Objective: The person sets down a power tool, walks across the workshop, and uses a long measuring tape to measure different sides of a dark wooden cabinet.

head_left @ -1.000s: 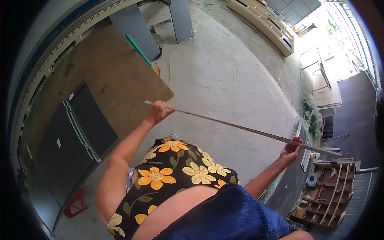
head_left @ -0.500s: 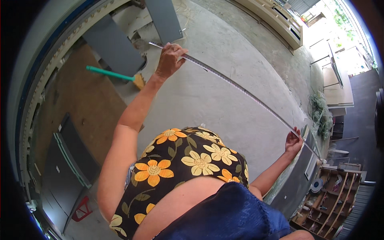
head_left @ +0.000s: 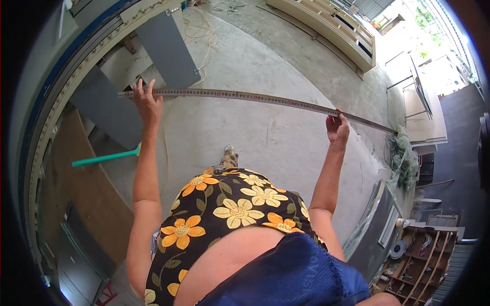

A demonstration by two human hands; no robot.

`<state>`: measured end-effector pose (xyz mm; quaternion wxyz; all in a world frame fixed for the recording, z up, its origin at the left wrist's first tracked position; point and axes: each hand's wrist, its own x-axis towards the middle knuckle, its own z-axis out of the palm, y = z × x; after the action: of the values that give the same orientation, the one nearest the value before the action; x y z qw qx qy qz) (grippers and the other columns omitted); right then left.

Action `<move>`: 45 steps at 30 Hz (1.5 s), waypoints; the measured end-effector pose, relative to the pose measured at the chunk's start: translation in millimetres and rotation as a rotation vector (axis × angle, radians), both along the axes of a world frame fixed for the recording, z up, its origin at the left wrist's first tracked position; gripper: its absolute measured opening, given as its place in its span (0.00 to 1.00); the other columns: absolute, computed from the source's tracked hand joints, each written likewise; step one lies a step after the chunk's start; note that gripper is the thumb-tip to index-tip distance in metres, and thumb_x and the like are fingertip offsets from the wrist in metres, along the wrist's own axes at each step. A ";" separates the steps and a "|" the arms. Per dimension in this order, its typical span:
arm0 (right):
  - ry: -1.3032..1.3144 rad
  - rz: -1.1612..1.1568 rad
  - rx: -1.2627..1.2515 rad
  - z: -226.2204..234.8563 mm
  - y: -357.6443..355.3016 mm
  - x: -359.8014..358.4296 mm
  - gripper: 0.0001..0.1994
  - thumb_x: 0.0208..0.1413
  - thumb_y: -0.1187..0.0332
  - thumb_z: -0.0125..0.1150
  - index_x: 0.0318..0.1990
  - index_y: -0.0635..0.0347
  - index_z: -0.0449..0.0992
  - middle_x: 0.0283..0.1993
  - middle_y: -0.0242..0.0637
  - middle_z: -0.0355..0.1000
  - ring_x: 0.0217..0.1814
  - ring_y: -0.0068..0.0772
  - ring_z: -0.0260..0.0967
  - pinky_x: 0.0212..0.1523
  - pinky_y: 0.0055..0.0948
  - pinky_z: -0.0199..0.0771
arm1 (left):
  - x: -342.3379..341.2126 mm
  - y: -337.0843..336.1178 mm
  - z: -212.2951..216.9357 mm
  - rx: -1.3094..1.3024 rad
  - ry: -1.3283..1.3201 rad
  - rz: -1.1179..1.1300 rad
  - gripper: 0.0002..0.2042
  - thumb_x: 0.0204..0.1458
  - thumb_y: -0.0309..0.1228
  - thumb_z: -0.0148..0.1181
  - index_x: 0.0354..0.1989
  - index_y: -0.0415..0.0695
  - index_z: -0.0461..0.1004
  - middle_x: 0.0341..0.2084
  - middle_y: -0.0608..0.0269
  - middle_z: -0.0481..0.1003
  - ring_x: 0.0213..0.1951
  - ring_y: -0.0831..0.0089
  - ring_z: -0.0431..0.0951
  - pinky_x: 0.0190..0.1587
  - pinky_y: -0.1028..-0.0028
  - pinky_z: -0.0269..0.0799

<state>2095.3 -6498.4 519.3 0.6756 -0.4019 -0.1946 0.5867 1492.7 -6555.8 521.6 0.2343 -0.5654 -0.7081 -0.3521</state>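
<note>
A long metal ruler with printed graduations stretches across in front of me, above the grey floor, sloping a little down toward its right end. My left hand grips it close to the left end, with fingers showing over its top edge. Toward the other end, my right hand holds the ruler between thumb and fingers, and a length of it sticks out past that hand. Beneath my left hand lie grey panels.
A green-handled brush lies left beside a brown board. Dark panels and a wooden compartment tray stand at right. Crumpled plastic wrap lies near the ruler's right end. A cream cabinet frame is at the back.
Both hands have shifted left with the ruler; the right hand has risen and the left has dropped. The ruler has swung closer to level, its scale now facing me. My view has shifted slightly.
</note>
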 end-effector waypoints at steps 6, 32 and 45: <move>-0.061 -0.204 -0.067 -11.6 141.6 39.9 0.11 0.55 0.67 0.48 0.41 0.58 0.73 0.36 0.35 0.72 0.34 0.31 0.70 0.35 0.31 0.76 | 53.2 175.9 19.2 -0.205 -0.412 -0.477 0.19 0.42 0.22 0.55 0.47 0.44 0.70 0.53 0.45 0.64 0.56 0.52 0.63 0.59 0.63 0.59; -0.007 -0.371 -0.009 -62.3 845.9 159.1 0.13 0.58 0.68 0.41 0.37 0.64 0.74 0.32 0.40 0.73 0.33 0.34 0.72 0.36 0.31 0.77 | 281.3 737.7 240.4 0.060 -0.653 -2.241 0.14 0.50 0.36 0.57 0.44 0.49 0.74 0.24 0.56 0.72 0.24 0.67 0.70 0.34 0.74 0.58; -0.010 -0.411 -0.115 -123.5 1142.2 131.6 0.13 0.57 0.68 0.42 0.39 0.62 0.75 0.30 0.40 0.74 0.31 0.33 0.71 0.35 0.30 0.76 | 218.0 1044.1 209.7 0.195 -1.226 -2.052 0.09 0.54 0.25 0.53 0.32 0.54 0.80 0.14 0.66 0.71 0.13 0.80 0.64 0.22 0.76 0.53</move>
<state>2226.9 -5356.1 395.8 0.7559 -0.4740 -0.0780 0.4447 1710.7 -5511.7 731.3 -0.4900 -0.5845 0.1086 -0.6375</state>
